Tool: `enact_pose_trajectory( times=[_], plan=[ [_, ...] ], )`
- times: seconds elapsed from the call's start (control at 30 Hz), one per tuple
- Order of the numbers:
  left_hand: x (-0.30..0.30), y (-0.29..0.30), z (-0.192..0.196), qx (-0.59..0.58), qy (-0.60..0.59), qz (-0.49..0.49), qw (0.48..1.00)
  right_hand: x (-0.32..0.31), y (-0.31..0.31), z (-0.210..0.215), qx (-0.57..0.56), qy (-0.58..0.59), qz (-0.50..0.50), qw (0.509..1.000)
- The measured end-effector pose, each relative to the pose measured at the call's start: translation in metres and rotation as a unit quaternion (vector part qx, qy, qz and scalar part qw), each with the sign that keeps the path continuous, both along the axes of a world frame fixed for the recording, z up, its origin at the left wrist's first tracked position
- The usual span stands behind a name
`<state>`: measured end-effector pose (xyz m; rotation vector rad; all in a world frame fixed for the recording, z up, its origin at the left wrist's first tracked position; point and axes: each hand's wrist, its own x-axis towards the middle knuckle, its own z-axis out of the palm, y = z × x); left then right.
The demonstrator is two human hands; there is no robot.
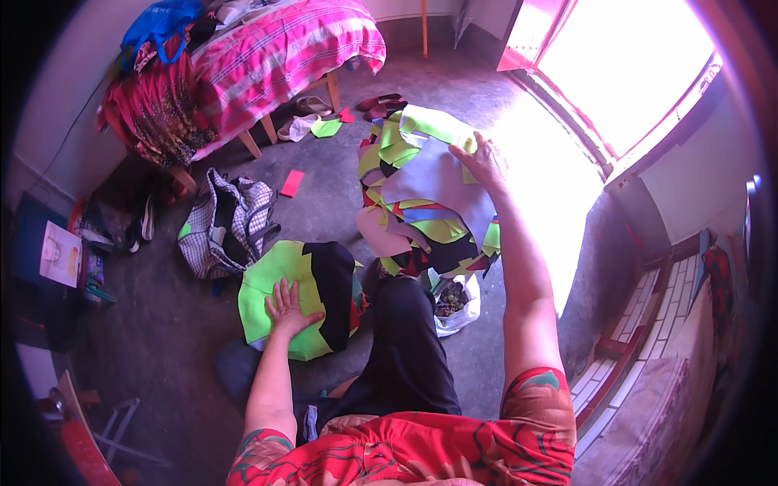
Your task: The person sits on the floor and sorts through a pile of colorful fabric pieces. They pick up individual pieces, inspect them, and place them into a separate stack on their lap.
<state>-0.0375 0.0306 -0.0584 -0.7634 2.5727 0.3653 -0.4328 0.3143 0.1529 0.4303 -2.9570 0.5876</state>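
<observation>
On the grey floor (178, 340) spreads a heap of cut pieces (429, 190), green, grey, black and red. Nearer and to its left lies a smaller green-and-black stack (327, 279), with a checked bag (207, 243) just beyond and a white plastic bag (466, 316) beside the heap's near edge. The left hand (288, 310) rests palm down on the stack, fingers spread apart; the right hand (485, 162) bends over the heap's far right side, whether pinching a piece I cannot tell. 1 red rectangle (292, 184) lies between checked bag and heap.

No text, numbers or signs legible; pale printed sheet (61, 254) too blurred
</observation>
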Motion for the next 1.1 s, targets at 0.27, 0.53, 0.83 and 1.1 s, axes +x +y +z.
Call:
enact_pose_trajectory(
  times=[0.27, 0.53, 0.83, 1.1],
  plan=[
    [0.0, 0.001, 0.0, -0.004, 0.0, 0.001, 1.0, -0.01, -0.01, -0.004, 0.073, 0.036, -0.011, 0.997],
    [0.001, 0.0, -0.002, -0.009, 0.006, -0.005, 1.0, -0.004, -0.011, -0.007, 0.048, 0.042, -0.049, 0.997],
    [0.0, 0.0, -0.002, -0.006, 0.018, -0.006, 1.0, -0.016, -0.002, -0.006, 0.09, 0.038, -0.078, 0.992],
    [0.002, 0.0, -0.001, -0.012, 0.008, -0.007, 1.0, -0.024, 0.011, -0.008, -0.002, 0.018, -0.145, 0.989]
  ],
)
